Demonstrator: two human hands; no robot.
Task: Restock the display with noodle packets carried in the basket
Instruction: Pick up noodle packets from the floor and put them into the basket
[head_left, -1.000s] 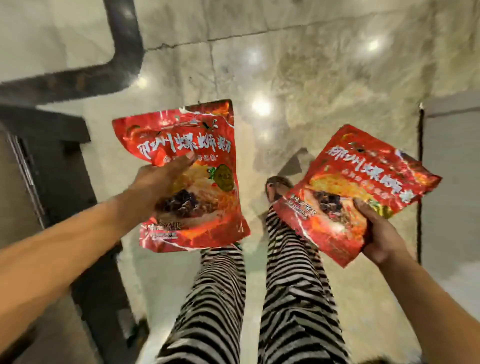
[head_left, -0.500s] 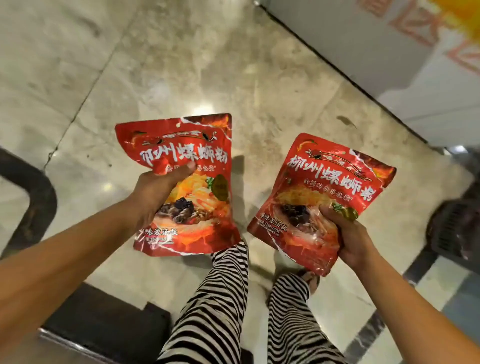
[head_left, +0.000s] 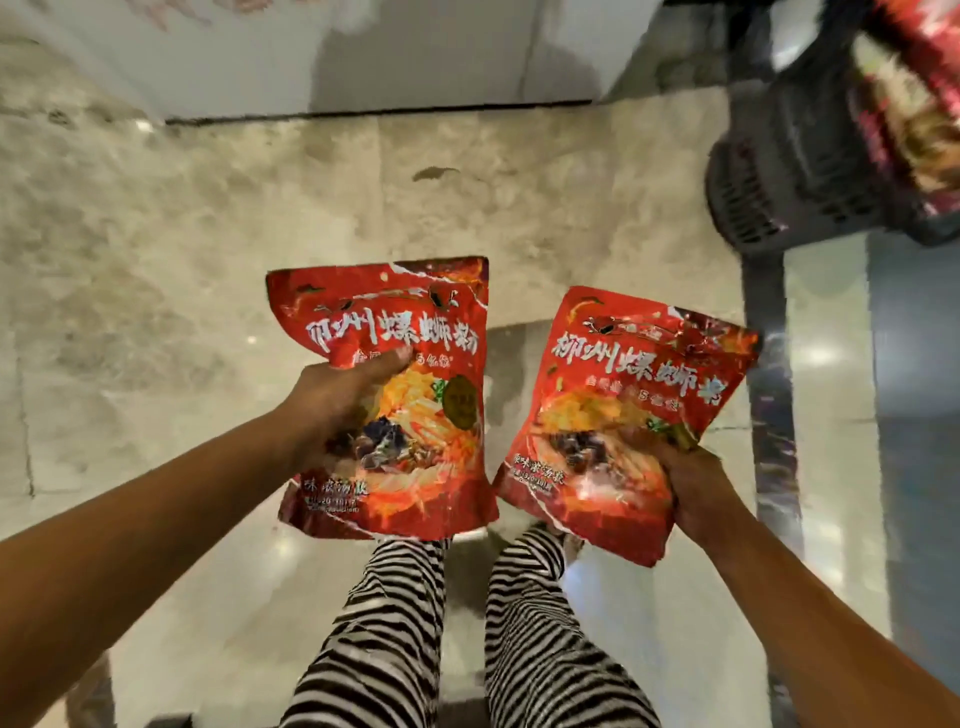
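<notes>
I hold two red noodle packets above the floor in front of my legs. My left hand (head_left: 332, 405) grips the left packet (head_left: 410, 332) at its left side, thumb across the front. My right hand (head_left: 691, 488) grips the right packet (head_left: 634, 374) at its lower right corner, and that packet tilts to the right. A dark plastic basket (head_left: 795, 161) sits at the upper right with more red packets (head_left: 904, 104) in it, blurred.
Glossy marble floor (head_left: 208, 260) spreads below. A white display base or wall (head_left: 291, 57) runs along the top, with a dark seam at its foot. A dark strip (head_left: 769, 395) crosses the floor under the basket. My striped trouser legs (head_left: 395, 634) fill the bottom centre.
The view has swung round: the basket now looms large at the upper right and the white base lies straight ahead. Both hands keep their packets, drawn a little closer together.
</notes>
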